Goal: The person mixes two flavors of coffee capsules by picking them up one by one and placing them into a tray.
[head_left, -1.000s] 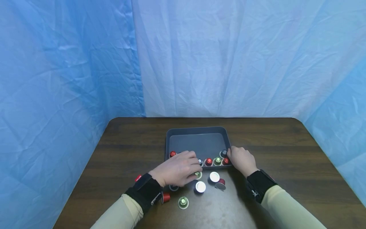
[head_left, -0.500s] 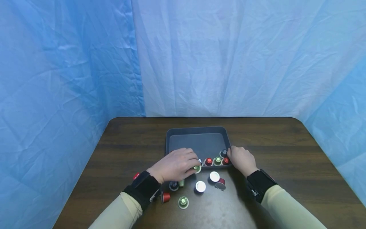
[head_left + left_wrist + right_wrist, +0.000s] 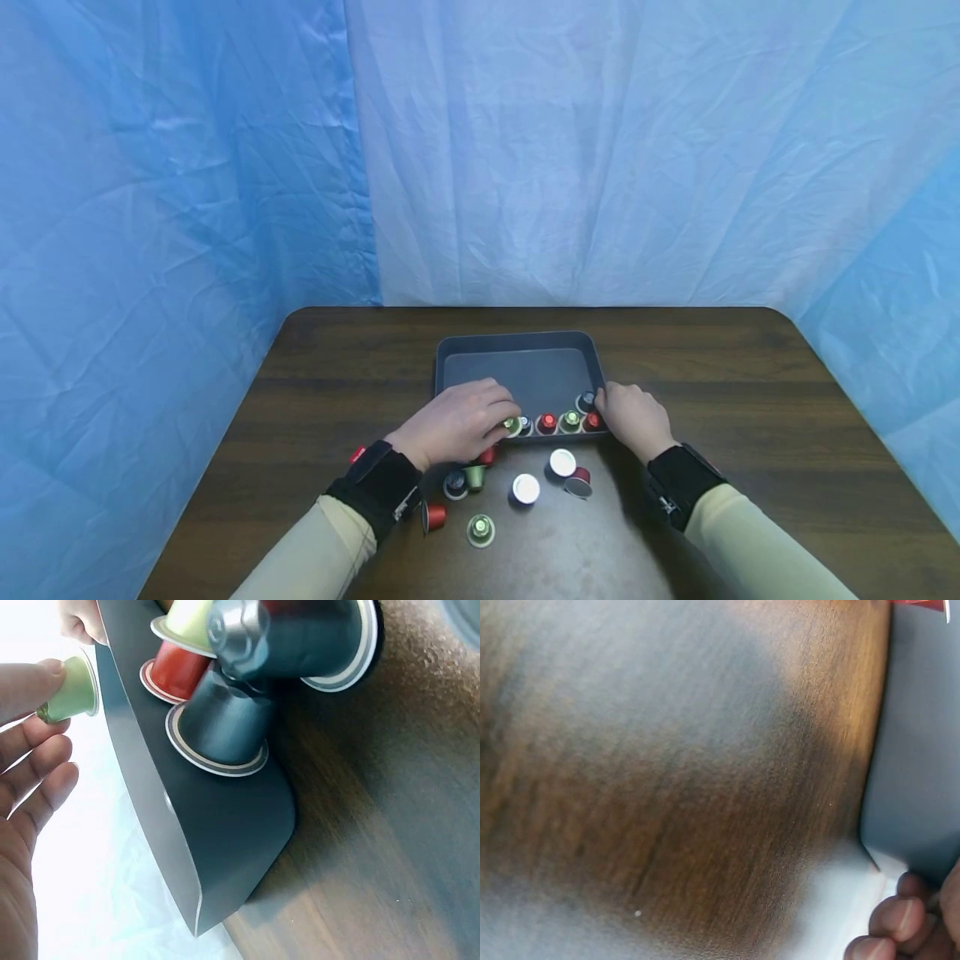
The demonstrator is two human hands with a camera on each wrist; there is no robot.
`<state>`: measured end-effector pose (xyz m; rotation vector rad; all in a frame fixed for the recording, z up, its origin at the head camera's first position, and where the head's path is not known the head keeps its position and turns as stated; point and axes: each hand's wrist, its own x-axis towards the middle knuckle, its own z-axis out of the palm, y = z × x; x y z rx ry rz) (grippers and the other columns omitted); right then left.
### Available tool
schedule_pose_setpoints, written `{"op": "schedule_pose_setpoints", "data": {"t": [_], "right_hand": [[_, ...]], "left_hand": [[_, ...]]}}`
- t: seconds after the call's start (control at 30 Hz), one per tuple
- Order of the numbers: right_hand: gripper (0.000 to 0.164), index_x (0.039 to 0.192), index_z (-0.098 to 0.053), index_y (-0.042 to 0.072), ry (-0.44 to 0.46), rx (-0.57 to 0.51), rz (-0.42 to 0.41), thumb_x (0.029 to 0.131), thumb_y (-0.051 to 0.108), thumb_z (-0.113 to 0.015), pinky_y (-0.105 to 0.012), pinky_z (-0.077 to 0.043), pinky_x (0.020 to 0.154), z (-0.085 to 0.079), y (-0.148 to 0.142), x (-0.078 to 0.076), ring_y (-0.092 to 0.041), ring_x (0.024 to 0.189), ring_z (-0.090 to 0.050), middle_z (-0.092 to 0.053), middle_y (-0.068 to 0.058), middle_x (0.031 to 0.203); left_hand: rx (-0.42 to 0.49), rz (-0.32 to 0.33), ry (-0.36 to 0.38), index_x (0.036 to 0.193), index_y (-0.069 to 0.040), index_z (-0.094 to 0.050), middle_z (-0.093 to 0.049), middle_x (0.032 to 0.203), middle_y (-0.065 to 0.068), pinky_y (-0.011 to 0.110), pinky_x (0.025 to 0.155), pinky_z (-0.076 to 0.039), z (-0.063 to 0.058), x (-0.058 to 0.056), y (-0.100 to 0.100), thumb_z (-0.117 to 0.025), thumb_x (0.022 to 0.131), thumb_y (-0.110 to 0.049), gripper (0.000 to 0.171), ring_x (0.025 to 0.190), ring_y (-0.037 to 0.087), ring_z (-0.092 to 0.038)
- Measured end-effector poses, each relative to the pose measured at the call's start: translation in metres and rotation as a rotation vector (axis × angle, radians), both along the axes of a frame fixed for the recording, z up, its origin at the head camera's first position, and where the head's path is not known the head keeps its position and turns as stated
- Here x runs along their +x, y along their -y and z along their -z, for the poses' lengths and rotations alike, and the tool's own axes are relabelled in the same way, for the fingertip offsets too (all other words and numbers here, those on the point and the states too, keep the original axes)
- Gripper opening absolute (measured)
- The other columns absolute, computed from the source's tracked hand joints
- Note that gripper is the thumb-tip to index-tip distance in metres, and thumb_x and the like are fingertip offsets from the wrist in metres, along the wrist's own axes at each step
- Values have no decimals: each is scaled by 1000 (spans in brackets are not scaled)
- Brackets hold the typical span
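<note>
Between the thumb and fingers of my left hand [image 3: 457, 423], a green coffee capsule [image 3: 512, 426] is pinched at the near side of the dark grey baking tray [image 3: 517, 371]. The left wrist view shows this capsule [image 3: 73, 690] just inside the tray wall. Beside it along the near wall stand a dark capsule [image 3: 526, 426], a red capsule [image 3: 547, 423], a green one and another red one. A second dark capsule [image 3: 586, 402] sits behind them. My right hand [image 3: 636, 418] grips the tray's right edge; its fingers are only partly visible in the right wrist view.
On the brown table [image 3: 360, 367], in front of the tray, lie several loose capsules: a dark one [image 3: 455, 485], green ones, red ones [image 3: 435, 517], and two with white lids facing up [image 3: 526, 489]. Blue sheeting [image 3: 525, 150] hangs around the table.
My left hand has carried the green capsule from the table in front of the tray up and over its near edge. A green and a red loose capsule have come into view. My right hand stays put.
</note>
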<state>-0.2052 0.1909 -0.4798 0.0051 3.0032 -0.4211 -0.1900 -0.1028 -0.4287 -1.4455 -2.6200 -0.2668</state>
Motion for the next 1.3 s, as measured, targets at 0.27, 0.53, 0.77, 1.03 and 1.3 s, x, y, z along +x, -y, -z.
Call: {"op": "schedule_pose_setpoints", "data": {"t": [0.27,0.53,0.77,1.03,1.3], "right_hand": [[31,89,-66,2,-1,-6,-2,104,25,-54,-35,-44,53,0,0,1,-22,58,-55,-56,-6,65],[30,91,-67,1,9,-17,3,104,25,-54,-34,-45,54,-1,0,2,-22,59,-55,-56,-6,65],[31,91,-67,1,6,-16,0,104,25,-54,-34,-45,54,-3,1,4,-22,59,-55,-56,-6,65],[30,92,-67,0,4,-10,0,104,25,-54,-35,-46,56,-3,2,4,-22,60,-56,-57,-6,66],[30,94,-68,1,3,-14,-5,104,25,-54,-35,-47,56,-1,2,4,-22,60,-56,-58,-5,66]], "left_hand": [[-18,-55,3,121,-19,-71,-68,112,-7,28,98,-51,2,-6,1,-80,89,-22,33,106,9,-61],[-34,-93,27,123,-18,-71,-68,115,-6,29,99,-51,7,-13,3,-80,90,-20,34,110,10,-62],[-36,-113,45,126,-17,-70,-67,119,-4,32,103,-50,11,-19,3,-77,92,-18,34,115,13,-63],[-84,-161,101,130,-16,-68,-66,123,-2,33,106,-47,13,-20,3,-73,95,-12,35,120,14,-61],[-126,-178,115,130,-16,-68,-65,124,-2,32,106,-47,17,-22,3,-76,90,-5,43,119,14,-61]]}}
